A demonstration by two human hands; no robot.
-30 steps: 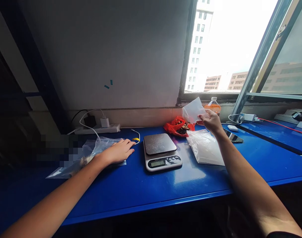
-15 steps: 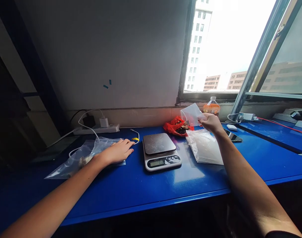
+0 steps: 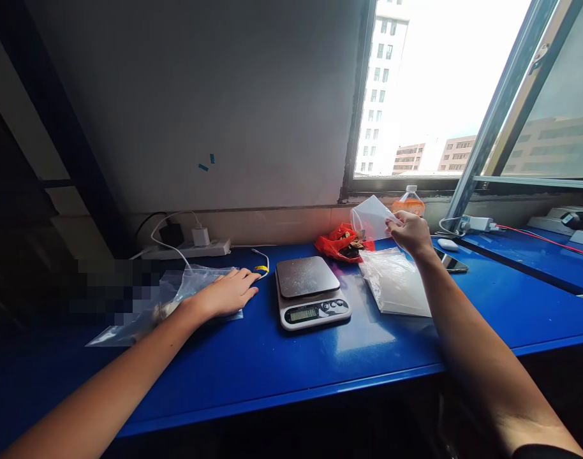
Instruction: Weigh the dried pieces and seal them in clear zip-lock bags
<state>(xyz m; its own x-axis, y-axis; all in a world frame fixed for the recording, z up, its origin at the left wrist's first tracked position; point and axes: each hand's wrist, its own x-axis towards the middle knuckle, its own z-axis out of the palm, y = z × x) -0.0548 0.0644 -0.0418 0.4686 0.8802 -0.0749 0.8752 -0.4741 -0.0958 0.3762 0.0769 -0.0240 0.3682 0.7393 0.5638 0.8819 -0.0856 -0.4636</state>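
Note:
My right hand (image 3: 411,233) pinches one edge of a small translucent plastic bag (image 3: 370,218), lifted above the back of the table. Just behind and below that bag sits a red plastic bag (image 3: 337,242) with dark dried pieces in its opening. A stack of clear-wrapped white bags (image 3: 397,284) lies under my right forearm. My left hand (image 3: 229,290) lies flat, fingers stretched, on a clear plastic bag (image 3: 171,287) with something pale inside, partly covered by my arm. Between both hands stands a kitchen scale (image 3: 308,277) with nothing on its metal plate; its display is lit but unreadable.
A power strip (image 3: 191,248) with chargers and white cables runs along the wall. An orange-labelled bottle (image 3: 410,203) stands by the window. A phone (image 3: 451,260) and a white earphone case (image 3: 447,245) lie at right. The blue table's front edge (image 3: 291,390) runs across below.
My right hand has shifted very slightly, and the translucent bag in it has tilted and opened out a little more. My left hand has stayed in place.

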